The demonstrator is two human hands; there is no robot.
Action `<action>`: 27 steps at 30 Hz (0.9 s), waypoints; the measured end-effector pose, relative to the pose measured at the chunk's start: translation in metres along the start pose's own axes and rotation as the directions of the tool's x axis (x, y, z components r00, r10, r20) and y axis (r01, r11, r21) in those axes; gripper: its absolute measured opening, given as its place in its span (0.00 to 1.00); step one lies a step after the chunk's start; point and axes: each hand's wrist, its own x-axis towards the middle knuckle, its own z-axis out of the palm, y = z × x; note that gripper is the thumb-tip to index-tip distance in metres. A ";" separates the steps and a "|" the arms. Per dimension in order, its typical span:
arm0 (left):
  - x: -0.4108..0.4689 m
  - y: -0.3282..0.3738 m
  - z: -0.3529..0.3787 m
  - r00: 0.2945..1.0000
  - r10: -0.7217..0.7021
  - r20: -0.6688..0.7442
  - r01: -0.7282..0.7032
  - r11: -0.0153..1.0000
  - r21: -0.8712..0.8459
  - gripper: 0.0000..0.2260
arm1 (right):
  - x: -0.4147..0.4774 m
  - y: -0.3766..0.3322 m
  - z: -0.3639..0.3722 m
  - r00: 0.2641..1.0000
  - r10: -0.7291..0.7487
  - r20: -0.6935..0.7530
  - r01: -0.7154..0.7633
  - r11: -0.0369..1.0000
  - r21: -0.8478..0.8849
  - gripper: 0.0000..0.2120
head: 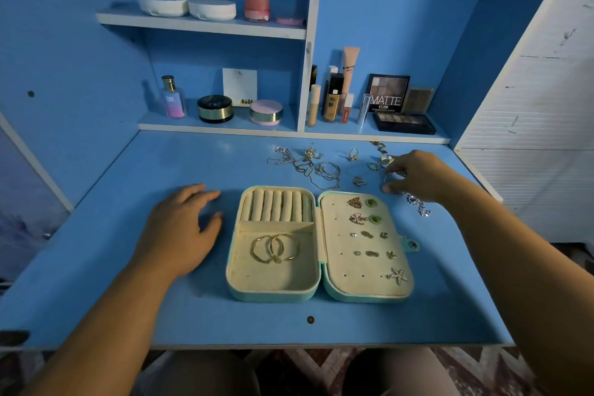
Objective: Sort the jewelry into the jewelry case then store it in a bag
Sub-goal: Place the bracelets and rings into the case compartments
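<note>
On the blue desk [128, 202], just behind the open jewelry case [321, 291], the right hand [421, 175] curls its thumb and fingers round a thin silver hoop [397, 174] and pinches it. The left hand [180, 228] lies flat and loose on the desk just left of the case, holding nothing.

The hoop is thin and smooth, so I think it could slip out of the pinch and roll away (the desk's side edge is near). The wrist could also bump the sparkly piece [418, 204] lying just beside it.

The hoop sits right between the thumb and fingertips, near the case's right half, where earrings [366, 219] are pinned. Two gold hoops [274, 247] lie in the left half's tray.
</note>
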 end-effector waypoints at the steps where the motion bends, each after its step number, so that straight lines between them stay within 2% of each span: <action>1: 0.000 0.000 0.000 1.000 0.000 0.000 0.000 1.000 -0.001 0.19 | -0.001 -0.003 -0.001 0.999 -0.018 -0.026 0.018 1.000 0.005 0.15; 2: 0.000 0.000 0.000 1.000 0.000 -0.001 0.000 1.000 -0.002 0.19 | -0.002 -0.006 -0.001 0.998 -0.030 -0.052 0.030 1.000 0.003 0.11; 4: 0.000 0.000 0.000 1.000 0.002 -0.008 -0.002 1.000 -0.003 0.19 | -0.010 -0.012 -0.004 0.988 -0.067 -0.137 0.070 0.997 0.020 0.08; 6: 0.000 0.001 0.000 1.000 0.006 -0.009 -0.006 1.000 0.003 0.19 | -0.025 -0.018 -0.005 0.962 -0.077 -0.263 0.125 0.977 0.172 0.08; 9: -0.001 0.002 -0.001 1.000 0.005 0.004 -0.005 1.000 0.011 0.19 | -0.051 -0.028 0.003 0.929 0.049 -0.367 0.176 0.813 0.555 0.04; 12: -0.001 0.002 -0.001 1.000 0.013 0.017 -0.014 1.000 0.021 0.19 | -0.062 -0.032 0.024 0.909 0.140 -0.393 0.225 0.628 0.745 0.06; 15: 0.002 0.003 -0.005 0.998 0.007 0.060 -0.008 1.000 0.023 0.19 | -0.067 -0.031 0.039 0.880 0.215 -0.423 0.238 0.571 0.786 0.04; 19: 0.027 0.024 -0.018 0.994 -0.010 0.111 0.015 0.999 -0.038 0.15 | -0.064 -0.029 0.050 0.858 0.236 -0.456 0.232 0.613 0.755 0.03; 22: 0.057 0.063 -0.019 0.989 0.124 0.085 -0.111 0.983 -0.147 0.13 | -0.058 -0.027 0.053 0.843 0.247 -0.477 0.240 0.622 0.746 0.03; 25: 0.089 0.106 -0.001 0.944 0.303 0.129 -0.285 0.949 -0.137 0.12 | -0.053 -0.020 0.056 0.828 0.257 -0.498 0.235 0.647 0.725 0.03; 27: 0.108 0.127 0.015 0.909 0.369 0.195 -0.354 0.929 -0.108 0.14 | -0.049 -0.017 0.058 0.827 0.254 -0.501 0.230 0.660 0.715 0.03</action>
